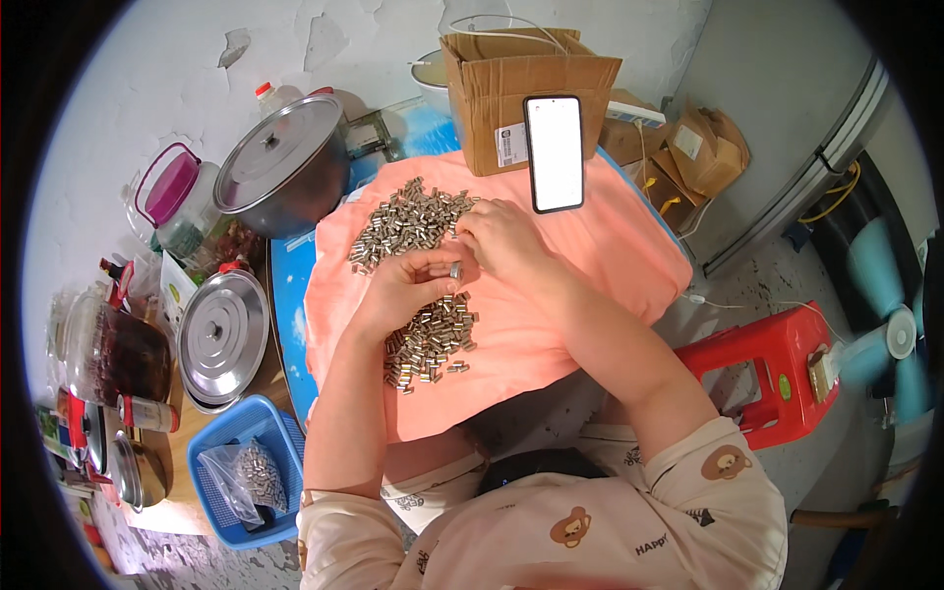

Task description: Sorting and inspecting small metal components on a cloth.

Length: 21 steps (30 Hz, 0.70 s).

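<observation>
On the near side of the left grip (398, 291), a smaller heap of metal cylinders (434, 342) is lying on a salmon cloth (531, 334). The left grip is pinching at least one silvery piece (455, 271) between thumb and fingers. Farther, the right grip (501, 236) is reaching with bent fingers to the edge of a larger heap (401, 224); whether it is holding anything, I cannot tell. Beyond the right grip, a phone (557, 155) is standing before a cardboard box (484, 113).

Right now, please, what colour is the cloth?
The cloth is salmon pink, clearest in the head view.
</observation>
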Tool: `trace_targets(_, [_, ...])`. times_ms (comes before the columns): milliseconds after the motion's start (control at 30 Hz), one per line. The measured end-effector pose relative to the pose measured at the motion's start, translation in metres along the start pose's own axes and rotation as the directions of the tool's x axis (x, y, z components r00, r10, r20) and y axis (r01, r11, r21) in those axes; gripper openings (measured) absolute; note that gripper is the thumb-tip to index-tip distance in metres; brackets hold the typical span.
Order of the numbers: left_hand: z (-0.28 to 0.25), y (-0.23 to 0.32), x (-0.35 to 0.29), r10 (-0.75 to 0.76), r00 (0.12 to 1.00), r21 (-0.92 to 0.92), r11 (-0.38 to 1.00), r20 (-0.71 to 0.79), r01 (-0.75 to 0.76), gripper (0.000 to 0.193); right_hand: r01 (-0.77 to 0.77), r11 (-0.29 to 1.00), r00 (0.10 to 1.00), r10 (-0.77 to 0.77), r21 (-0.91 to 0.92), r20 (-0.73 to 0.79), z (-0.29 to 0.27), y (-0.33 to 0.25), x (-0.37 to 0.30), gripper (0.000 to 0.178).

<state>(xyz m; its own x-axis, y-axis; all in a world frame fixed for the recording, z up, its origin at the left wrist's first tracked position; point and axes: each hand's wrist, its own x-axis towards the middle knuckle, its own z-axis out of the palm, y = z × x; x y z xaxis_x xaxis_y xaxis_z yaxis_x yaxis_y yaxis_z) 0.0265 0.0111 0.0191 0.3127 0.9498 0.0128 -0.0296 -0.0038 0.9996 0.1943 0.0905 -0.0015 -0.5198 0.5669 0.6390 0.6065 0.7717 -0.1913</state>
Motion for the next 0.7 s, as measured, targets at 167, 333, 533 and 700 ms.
trace_targets(167, [0.001,0.001,-0.001,0.013,1.000,-0.039,0.999,0.010,-0.013,0.024,0.020,1.000,1.000,-0.020,0.003,0.019,-0.003,-0.005,0.002,0.006])
trace_targets(333, [-0.004,-0.008,0.003,0.034,0.999,-0.103,0.994,-0.028,-0.036,0.026,-0.027,0.999,0.999,0.024,0.047,0.047,-0.007,-0.011,0.003,0.006])
trace_targets(533, [-0.014,-0.019,0.009,0.111,0.989,-0.284,0.949,-0.093,-0.133,0.028,-0.372,0.710,0.924,0.342,0.598,0.168,-0.018,-0.025,0.008,0.004])
trace_targets(700, [-0.013,-0.013,0.009,0.060,0.986,-0.352,0.929,-0.158,-0.113,0.028,-0.325,0.482,0.945,0.197,0.814,0.260,-0.003,-0.016,0.005,0.007])
